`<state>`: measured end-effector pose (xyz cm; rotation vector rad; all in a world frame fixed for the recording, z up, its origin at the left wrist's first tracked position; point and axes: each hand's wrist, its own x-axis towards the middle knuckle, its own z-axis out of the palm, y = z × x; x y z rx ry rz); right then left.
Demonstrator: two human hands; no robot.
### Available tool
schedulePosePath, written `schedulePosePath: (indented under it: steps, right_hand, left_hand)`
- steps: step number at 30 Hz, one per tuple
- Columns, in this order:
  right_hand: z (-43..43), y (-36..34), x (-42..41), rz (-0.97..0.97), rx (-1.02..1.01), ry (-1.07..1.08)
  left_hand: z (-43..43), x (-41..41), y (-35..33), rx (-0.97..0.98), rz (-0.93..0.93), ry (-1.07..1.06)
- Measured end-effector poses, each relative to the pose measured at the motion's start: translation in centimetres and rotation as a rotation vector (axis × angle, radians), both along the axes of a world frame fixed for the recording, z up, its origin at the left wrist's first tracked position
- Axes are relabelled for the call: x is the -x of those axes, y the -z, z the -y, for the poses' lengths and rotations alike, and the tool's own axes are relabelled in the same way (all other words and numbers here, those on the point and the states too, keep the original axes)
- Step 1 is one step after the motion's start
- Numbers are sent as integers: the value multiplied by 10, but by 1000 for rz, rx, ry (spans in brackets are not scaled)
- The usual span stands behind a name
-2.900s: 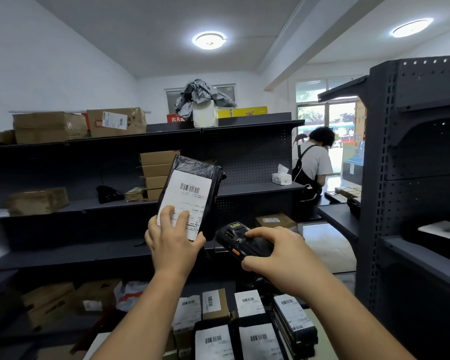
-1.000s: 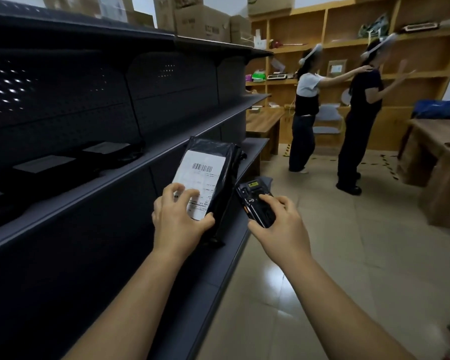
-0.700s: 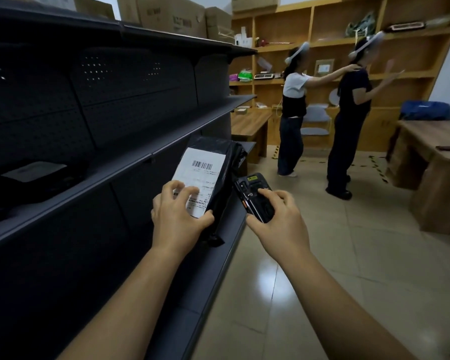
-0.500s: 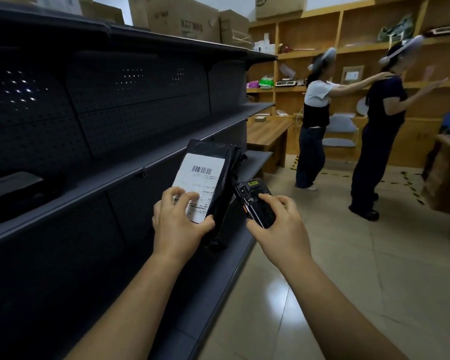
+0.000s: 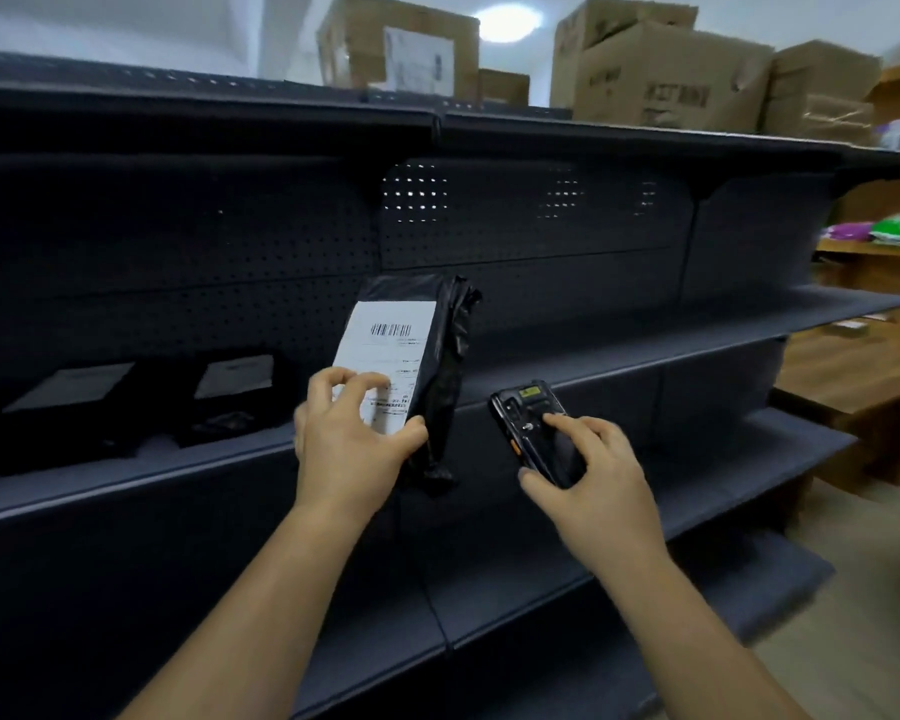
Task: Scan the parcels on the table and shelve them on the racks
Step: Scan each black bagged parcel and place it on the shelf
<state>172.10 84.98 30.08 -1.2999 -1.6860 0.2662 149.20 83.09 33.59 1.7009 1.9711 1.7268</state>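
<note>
So the left hand (image 5: 352,439) has its grip closed round the lower end of a black poly-bag parcel (image 5: 445,350), thumb on one edge and fingers spread over the white label (image 5: 385,350). The parcel is up in the air, roughly upright and tilted a bit, label and barcode facing the camera. It's right in front of the dark metal rack (image 5: 593,350), about level with the middle shelf, not resting on it.

The right hand (image 5: 588,485) has its grip wrapped round a handheld scanner (image 5: 533,428), index finger laid on the front. The scanner sits just right of the parcel, not touching it.

Further left on that same shelf lie two other black parcels (image 5: 74,407) (image 5: 235,392), flat, labels up. Cardboard boxes (image 5: 661,75) are stacked on the rack's top. A wooden counter (image 5: 853,376) shows at the far right.
</note>
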Motion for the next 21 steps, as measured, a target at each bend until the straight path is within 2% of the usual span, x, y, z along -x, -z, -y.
schedulePosePath:
  steps: [9,21]
  right_hand:
    - [-118,-14,43,-6,-27,-272]
    - [-211,-19,42,-58,37,-438]
  left_hand:
    - [-91,31,-29,125,25,-288]
    - [-178,17,-40,619,-90,-587]
